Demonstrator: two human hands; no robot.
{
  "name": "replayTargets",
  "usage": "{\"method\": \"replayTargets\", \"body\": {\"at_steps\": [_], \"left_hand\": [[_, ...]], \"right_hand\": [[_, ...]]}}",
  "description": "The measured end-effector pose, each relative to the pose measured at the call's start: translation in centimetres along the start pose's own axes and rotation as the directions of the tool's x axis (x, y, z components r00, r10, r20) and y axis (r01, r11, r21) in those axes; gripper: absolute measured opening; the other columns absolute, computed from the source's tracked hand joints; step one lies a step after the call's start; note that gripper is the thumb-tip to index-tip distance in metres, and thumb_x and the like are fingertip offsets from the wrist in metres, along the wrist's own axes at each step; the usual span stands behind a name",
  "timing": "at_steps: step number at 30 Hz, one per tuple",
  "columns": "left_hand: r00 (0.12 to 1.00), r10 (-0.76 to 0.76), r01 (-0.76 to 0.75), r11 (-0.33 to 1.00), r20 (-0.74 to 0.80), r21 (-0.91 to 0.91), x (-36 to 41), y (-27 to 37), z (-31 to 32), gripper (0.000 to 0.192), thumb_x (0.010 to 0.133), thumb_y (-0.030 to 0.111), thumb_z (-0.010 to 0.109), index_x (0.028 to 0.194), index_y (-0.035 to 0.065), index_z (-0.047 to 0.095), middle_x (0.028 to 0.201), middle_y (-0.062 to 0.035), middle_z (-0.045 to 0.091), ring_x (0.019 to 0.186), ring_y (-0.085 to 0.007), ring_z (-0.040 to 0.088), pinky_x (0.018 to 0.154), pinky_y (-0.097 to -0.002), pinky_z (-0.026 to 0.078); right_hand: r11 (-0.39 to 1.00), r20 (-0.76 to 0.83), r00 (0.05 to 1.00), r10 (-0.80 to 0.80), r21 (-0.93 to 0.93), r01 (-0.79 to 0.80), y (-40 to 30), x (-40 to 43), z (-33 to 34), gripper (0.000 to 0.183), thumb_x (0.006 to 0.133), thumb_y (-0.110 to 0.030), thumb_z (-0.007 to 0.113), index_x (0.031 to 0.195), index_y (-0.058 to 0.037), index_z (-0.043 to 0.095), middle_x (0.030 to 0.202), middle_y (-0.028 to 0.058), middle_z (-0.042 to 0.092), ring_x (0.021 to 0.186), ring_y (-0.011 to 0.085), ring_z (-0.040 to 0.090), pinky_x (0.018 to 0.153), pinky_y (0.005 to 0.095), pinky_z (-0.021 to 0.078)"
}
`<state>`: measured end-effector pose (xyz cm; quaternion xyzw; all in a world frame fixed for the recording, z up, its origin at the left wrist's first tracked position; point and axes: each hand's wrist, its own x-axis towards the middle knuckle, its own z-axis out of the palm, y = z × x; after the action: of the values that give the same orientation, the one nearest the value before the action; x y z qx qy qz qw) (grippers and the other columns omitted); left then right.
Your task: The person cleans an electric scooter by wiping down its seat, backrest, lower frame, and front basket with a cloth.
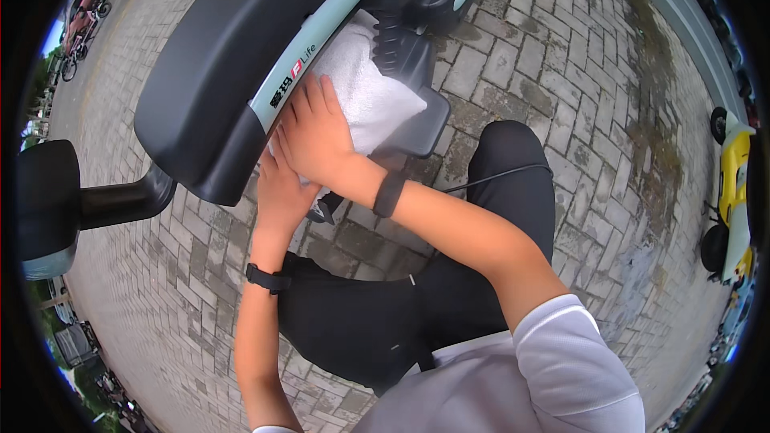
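Note:
A white towel-like cloth (361, 84) lies bunched beneath the side of a black scooter seat (240, 42) with a pale mint trim strip (325, 30) that bears writing. My right hand (316, 135) rests flat against the cloth, its fingers slightly apart and pointing up toward the trim. Just below it, my left hand (283, 189) reaches under the seat's edge, partly overlapped by the right hand. Its fingertips are hidden, so its grip on the cloth cannot be made out. A black coil shock absorber (386, 48) stands beside the cloth, above a dark plastic housing (424, 126).
A black padded part (51, 204) sticks out at left on a bent arm (123, 198). My bent knee (511, 162) is right of the scooter, a thin black cord (493, 179) across it. Paving bricks (511, 66) surround us. A yellow scooter (733, 174) lies at far right.

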<state>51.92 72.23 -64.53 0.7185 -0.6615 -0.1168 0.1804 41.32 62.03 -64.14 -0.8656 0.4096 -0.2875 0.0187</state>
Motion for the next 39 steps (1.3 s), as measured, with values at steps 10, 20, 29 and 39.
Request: {"method": "replayTargets", "body": {"at_steps": [10,20,29,39], "left_hand": [[1.0,-0.004,0.005,0.953,0.006,-0.303,10.3,-0.2,-3.2,0.069,0.087,0.042,0.082,0.132,-0.0056,0.061,0.123,-0.0203,0.07,0.112,-0.0259,0.065,0.103,-0.0387,0.048],[0.991,-0.1,0.126,0.497,0.088,-0.859,10.9,-8.7,-3.2,0.042,0.096,0.027,0.075,0.13,0.0027,0.068,0.119,-0.013,0.072,0.114,-0.0205,0.066,0.1,-0.0347,0.05],[0.933,-0.243,0.224,0.969,-0.264,-0.101,6.5,2.7,-0.2,0.033,0.102,0.016,0.059,0.128,-0.0037,0.06,0.13,-0.0244,0.062,0.118,-0.0343,0.06,0.104,-0.0386,0.043],[0.955,-0.106,0.215,0.893,0.278,-0.396,-5.0,18.6,-21.8,0.021,0.094,0.006,0.065,0.113,0.0001,0.063,0.103,-0.0173,0.065,0.092,-0.0336,0.062,0.084,-0.0399,0.048]], "right_hand": [[0.997,-0.04,0.998,0.04,0.068,-0.038,6.8,8.1,0.7,0.032,0.078,-0.025,0.065,0.097,-0.0029,0.078,0.088,0.0094,0.073,0.104,0.031,0.065,0.105,0.043,0.0416],[0.851,-0.395,0.897,0.199,0.524,0.042,4.3,-0.8,1.8,0.038,0.087,-0.015,0.06,0.123,-0.006,0.067,0.143,0.0174,0.053,0.142,0.0427,0.039,0.117,0.0589,0.0283],[0.549,0.053,0.853,0.52,0.744,-0.381,0.6,-5.5,-3.4,0.038,0.086,-0.001,0.067,0.124,-0.0018,0.062,0.154,0.0244,0.04,0.14,0.0477,0.039,0.106,0.0494,0.0442],[0.517,0.697,0.716,0.038,0.599,-0.611,-2.7,-3.4,-28.7,0.02,0.079,-0.001,0.061,0.098,0.0042,0.064,0.094,0.0257,0.068,0.092,0.045,0.067,0.08,0.0519,0.0524]]}}
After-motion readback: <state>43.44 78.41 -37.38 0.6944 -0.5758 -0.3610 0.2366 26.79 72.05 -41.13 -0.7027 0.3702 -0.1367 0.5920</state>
